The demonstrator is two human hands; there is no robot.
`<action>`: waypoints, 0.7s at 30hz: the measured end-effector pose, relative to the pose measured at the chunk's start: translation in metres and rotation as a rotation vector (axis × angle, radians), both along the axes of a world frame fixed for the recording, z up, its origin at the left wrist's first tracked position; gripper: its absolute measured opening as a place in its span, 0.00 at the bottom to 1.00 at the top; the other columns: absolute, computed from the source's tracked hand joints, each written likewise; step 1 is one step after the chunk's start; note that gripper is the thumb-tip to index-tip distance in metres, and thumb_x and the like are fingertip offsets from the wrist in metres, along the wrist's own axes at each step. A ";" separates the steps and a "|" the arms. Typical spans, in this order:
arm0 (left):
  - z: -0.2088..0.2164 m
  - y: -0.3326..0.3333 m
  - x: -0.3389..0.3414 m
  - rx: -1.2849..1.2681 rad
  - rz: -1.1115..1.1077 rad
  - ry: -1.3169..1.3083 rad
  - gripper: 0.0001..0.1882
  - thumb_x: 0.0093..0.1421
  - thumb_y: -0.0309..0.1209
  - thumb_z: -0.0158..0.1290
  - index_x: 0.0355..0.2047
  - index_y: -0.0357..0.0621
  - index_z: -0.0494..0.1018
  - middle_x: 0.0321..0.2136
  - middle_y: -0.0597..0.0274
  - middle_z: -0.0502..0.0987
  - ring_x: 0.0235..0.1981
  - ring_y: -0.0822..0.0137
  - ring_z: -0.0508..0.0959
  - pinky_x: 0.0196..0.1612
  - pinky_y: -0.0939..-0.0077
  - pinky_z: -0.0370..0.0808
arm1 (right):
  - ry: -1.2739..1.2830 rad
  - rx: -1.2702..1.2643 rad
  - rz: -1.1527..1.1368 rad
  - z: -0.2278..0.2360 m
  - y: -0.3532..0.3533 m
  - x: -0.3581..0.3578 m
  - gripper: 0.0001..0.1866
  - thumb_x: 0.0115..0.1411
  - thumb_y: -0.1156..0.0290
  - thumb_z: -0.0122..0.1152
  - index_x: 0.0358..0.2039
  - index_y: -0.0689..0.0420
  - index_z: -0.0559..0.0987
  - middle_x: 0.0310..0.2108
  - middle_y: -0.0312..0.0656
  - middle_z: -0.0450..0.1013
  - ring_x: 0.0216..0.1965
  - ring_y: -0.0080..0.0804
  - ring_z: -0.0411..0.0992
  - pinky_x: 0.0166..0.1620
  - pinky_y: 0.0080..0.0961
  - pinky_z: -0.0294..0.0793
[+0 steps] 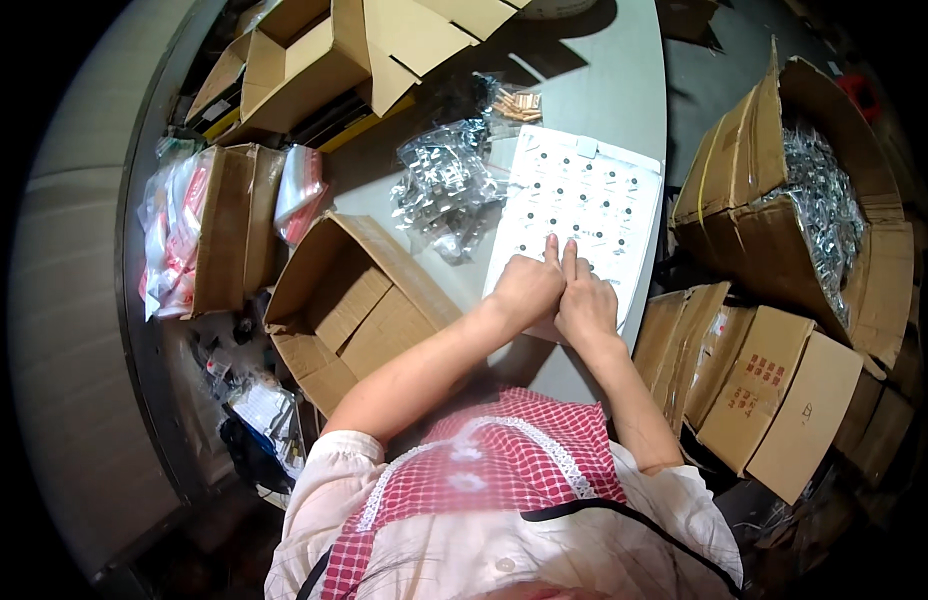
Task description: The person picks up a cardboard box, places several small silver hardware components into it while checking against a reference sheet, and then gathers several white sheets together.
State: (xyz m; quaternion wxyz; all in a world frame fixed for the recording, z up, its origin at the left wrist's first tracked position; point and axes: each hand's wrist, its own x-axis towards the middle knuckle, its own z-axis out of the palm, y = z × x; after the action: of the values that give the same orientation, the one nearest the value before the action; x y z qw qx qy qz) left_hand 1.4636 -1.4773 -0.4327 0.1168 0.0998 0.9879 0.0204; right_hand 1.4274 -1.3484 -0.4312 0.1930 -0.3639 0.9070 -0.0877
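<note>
A white board or sheet (604, 185) lies on the grey table, with rows of small dark round spots and thin grey marks on it. A paler rectangular tab (587, 147) shows at its far edge. My left hand (529, 290) rests on the near part of this sheet, index finger stretched forward and the other fingers curled under; its palm is hidden. Close against it, my right hand (588, 302) also touches the sheet, with index and middle fingers extended and the outer fingers bent. The two index fingertips lie side by side. No held thing shows in either hand.
Clear bags of shiny metal parts (444, 180) and a bag of tan pieces (517, 104) lie beyond the sheet. An open carton (359, 310) stands left of my arms. Plastic bags (174, 235) fill the far left; a carton of metal pieces (729, 170) stands right.
</note>
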 end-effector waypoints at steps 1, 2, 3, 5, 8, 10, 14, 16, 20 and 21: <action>0.001 0.001 0.000 0.003 0.018 -0.036 0.36 0.54 0.31 0.51 0.59 0.16 0.61 0.27 0.47 0.82 0.15 0.59 0.79 0.20 0.65 0.75 | 0.038 -0.064 -0.029 -0.003 0.001 0.001 0.45 0.46 0.79 0.63 0.66 0.71 0.58 0.42 0.55 0.72 0.31 0.46 0.77 0.37 0.36 0.77; 0.002 0.002 0.000 0.009 0.032 -0.055 0.35 0.54 0.31 0.52 0.61 0.21 0.61 0.39 0.38 0.77 0.19 0.59 0.81 0.21 0.64 0.76 | 0.040 -0.061 -0.034 -0.003 0.002 0.001 0.45 0.46 0.79 0.63 0.66 0.71 0.58 0.42 0.55 0.72 0.31 0.46 0.77 0.37 0.36 0.77; 0.002 0.001 0.000 0.014 0.049 -0.072 0.35 0.54 0.30 0.52 0.62 0.27 0.62 0.51 0.28 0.73 0.22 0.58 0.83 0.22 0.64 0.77 | 0.043 -0.077 -0.024 -0.003 0.001 0.001 0.45 0.46 0.79 0.63 0.66 0.71 0.58 0.42 0.55 0.73 0.31 0.46 0.77 0.37 0.36 0.77; -0.009 -0.003 0.001 0.011 0.059 -0.094 0.37 0.55 0.31 0.51 0.63 0.26 0.60 0.47 0.34 0.77 0.20 0.59 0.82 0.22 0.63 0.77 | 0.050 -0.091 -0.015 0.000 -0.001 0.000 0.45 0.46 0.79 0.63 0.66 0.71 0.58 0.42 0.55 0.73 0.30 0.46 0.77 0.37 0.36 0.77; -0.012 -0.003 0.001 0.018 0.057 -0.098 0.38 0.55 0.32 0.50 0.65 0.27 0.57 0.42 0.39 0.80 0.19 0.58 0.81 0.27 0.59 0.78 | 0.061 -0.102 0.003 0.005 -0.002 -0.001 0.44 0.46 0.78 0.63 0.66 0.71 0.59 0.41 0.55 0.73 0.30 0.46 0.78 0.38 0.36 0.78; -0.008 -0.003 0.002 0.041 0.065 -0.080 0.37 0.55 0.31 0.49 0.65 0.28 0.58 0.42 0.41 0.81 0.23 0.57 0.82 0.44 0.53 0.77 | 0.001 -0.038 0.006 0.006 -0.004 -0.003 0.45 0.48 0.77 0.62 0.67 0.68 0.56 0.51 0.58 0.69 0.36 0.44 0.77 0.39 0.35 0.79; -0.005 -0.004 -0.002 0.013 0.028 -0.063 0.37 0.54 0.31 0.49 0.64 0.28 0.59 0.41 0.42 0.81 0.23 0.56 0.82 0.49 0.52 0.74 | -0.105 0.031 -0.006 0.005 -0.004 -0.005 0.45 0.50 0.76 0.61 0.68 0.66 0.55 0.60 0.61 0.65 0.40 0.44 0.77 0.40 0.34 0.80; 0.001 -0.003 -0.003 0.053 0.044 -0.092 0.37 0.54 0.30 0.50 0.64 0.30 0.59 0.39 0.42 0.82 0.23 0.55 0.82 0.53 0.51 0.71 | -0.111 0.004 -0.025 0.000 -0.004 -0.004 0.44 0.50 0.77 0.60 0.68 0.66 0.55 0.59 0.62 0.65 0.39 0.44 0.78 0.40 0.34 0.80; -0.003 -0.006 0.001 0.097 0.041 0.027 0.37 0.52 0.29 0.50 0.63 0.24 0.60 0.31 0.45 0.82 0.22 0.54 0.81 0.55 0.53 0.70 | 0.024 -0.133 -0.012 -0.003 -0.004 -0.001 0.43 0.46 0.78 0.62 0.64 0.73 0.60 0.40 0.55 0.74 0.30 0.45 0.78 0.36 0.35 0.79; 0.006 -0.005 -0.003 0.104 0.056 -0.039 0.37 0.52 0.29 0.50 0.61 0.20 0.59 0.26 0.47 0.82 0.22 0.53 0.81 0.55 0.53 0.70 | 0.028 -0.126 -0.016 -0.002 -0.003 -0.002 0.43 0.46 0.78 0.62 0.64 0.73 0.60 0.40 0.55 0.74 0.30 0.45 0.78 0.36 0.35 0.79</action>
State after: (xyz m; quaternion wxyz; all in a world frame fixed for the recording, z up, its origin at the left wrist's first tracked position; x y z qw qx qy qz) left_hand 1.4609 -1.4822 -0.4271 0.1302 0.0775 0.9855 0.0768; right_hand 1.4256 -1.3511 -0.4331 0.1562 -0.3694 0.9052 -0.1408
